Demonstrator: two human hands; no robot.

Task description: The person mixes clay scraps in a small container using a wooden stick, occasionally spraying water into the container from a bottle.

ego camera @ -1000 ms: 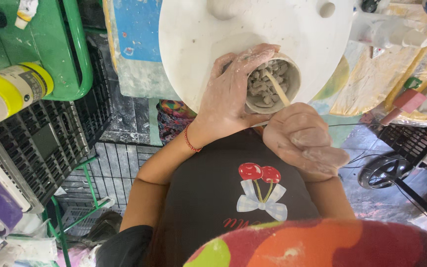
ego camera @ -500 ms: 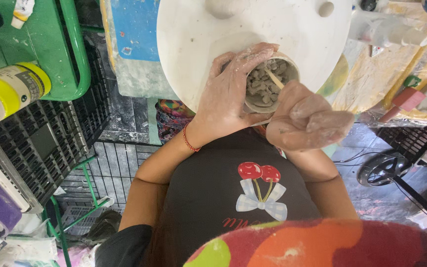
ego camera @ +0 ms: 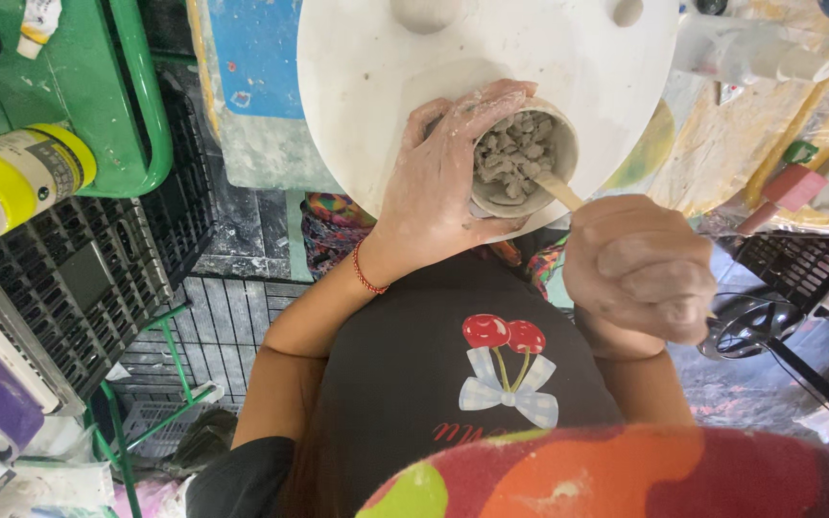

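My left hand [ego camera: 448, 177], smeared with pale clay, wraps around a small white cup [ego camera: 560, 153] that stands on a round white board [ego camera: 491, 58]. Lumps of grey clay [ego camera: 513, 153] fill the cup. My right hand [ego camera: 640, 269] is closed in a fist on a thin wooden stick [ego camera: 558, 190] whose tip pokes into the clay at the cup's near rim. A red string bracelet [ego camera: 367, 273] circles my left wrist.
A yellow-capped bottle [ego camera: 16, 182] lies on a black plastic crate [ego camera: 79, 278] at left, beside a green tray [ego camera: 98, 86]. A blue panel [ego camera: 256, 67] stands behind the board. Plastic-covered clutter and a red tool [ego camera: 784, 192] lie at right. A black stand [ego camera: 750, 326] sits on the floor.
My right hand has drawn back toward me and downward, tilting the stick so only its tip stays in the cup. My left hand keeps its grip on the cup.
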